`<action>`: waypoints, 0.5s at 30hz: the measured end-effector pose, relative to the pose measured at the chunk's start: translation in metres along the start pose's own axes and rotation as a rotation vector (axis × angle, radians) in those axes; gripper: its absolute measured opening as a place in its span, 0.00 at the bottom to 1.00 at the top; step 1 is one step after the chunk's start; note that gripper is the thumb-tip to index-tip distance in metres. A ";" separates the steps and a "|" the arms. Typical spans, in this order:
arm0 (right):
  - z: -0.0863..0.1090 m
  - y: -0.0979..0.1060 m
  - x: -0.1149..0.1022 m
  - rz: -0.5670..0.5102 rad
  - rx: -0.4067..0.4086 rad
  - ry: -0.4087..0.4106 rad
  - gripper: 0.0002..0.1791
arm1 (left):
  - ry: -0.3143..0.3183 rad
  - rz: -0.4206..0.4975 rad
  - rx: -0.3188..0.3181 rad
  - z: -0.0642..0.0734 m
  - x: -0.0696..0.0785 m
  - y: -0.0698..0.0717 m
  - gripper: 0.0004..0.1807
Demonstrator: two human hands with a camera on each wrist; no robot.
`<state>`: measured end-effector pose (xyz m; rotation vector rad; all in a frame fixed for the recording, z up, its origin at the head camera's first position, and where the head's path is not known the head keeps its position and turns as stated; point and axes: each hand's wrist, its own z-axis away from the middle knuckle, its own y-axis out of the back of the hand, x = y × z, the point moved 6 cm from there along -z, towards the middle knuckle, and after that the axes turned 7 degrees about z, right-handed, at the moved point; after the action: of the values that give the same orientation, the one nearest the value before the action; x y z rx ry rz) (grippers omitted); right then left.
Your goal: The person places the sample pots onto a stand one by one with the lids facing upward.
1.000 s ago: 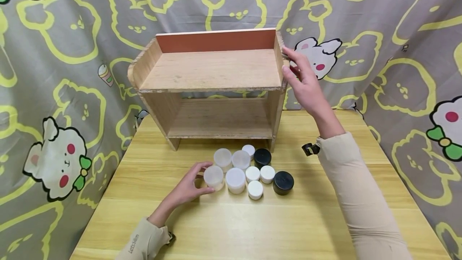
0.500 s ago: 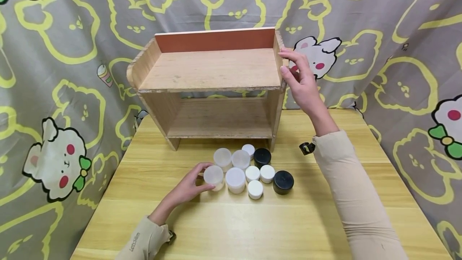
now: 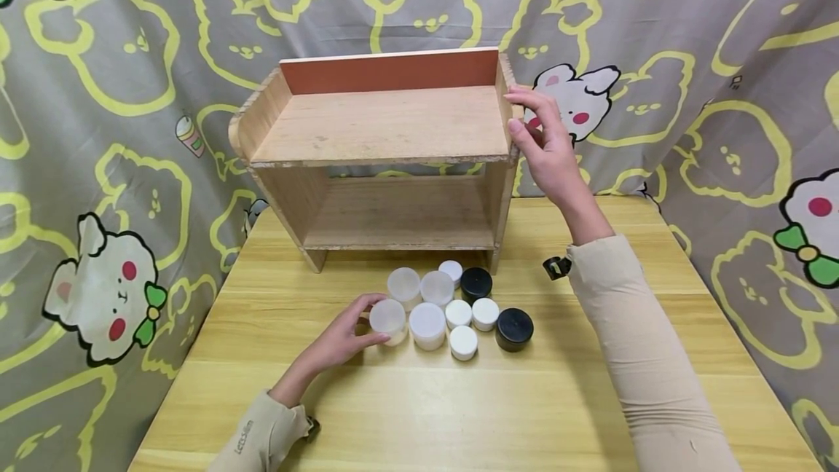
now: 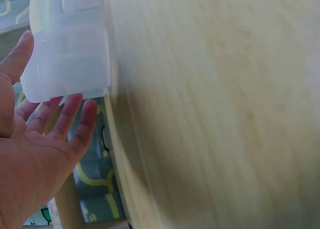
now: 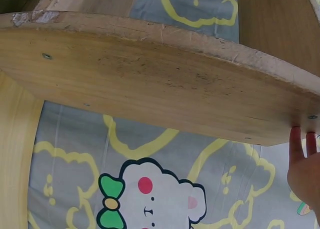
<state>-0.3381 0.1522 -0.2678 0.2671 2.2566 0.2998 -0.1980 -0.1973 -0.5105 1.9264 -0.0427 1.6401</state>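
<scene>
A: In the head view, what is the left hand at?

B: A frosted tub on the bench, at the left end of a close cluster. Thumb and index finger flank it, the fingers relaxed.

A: What makes up the rest of the cluster?

B: Three other frosted tubs, four small white tubs and two black tubs. Most stand just in front of a two-tier wooden shelf.

A: And the right hand?

B: It's up at the shelf's right side panel, thumb and fingertips against it, fingers more extended than bent. A patterned curtain hangs behind.

A: What does the left wrist view show?

B: The palm, with the fingers spread and nearly straight. Their tips meet the frosted tub's side, and the thumb lies near another edge. I can't tell how firmly they touch.

A: The right wrist view?

B: Two straight fingers rest their tips on the side panel's outer face, where a small metal fastener shows.
</scene>
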 end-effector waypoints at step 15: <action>0.001 0.001 -0.002 0.010 -0.001 0.005 0.22 | -0.044 -0.067 0.031 -0.005 0.026 0.016 0.35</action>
<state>-0.3359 0.1531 -0.2669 0.2777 2.2602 0.3075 -0.2024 -0.1995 -0.4795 1.9655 0.0292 1.5631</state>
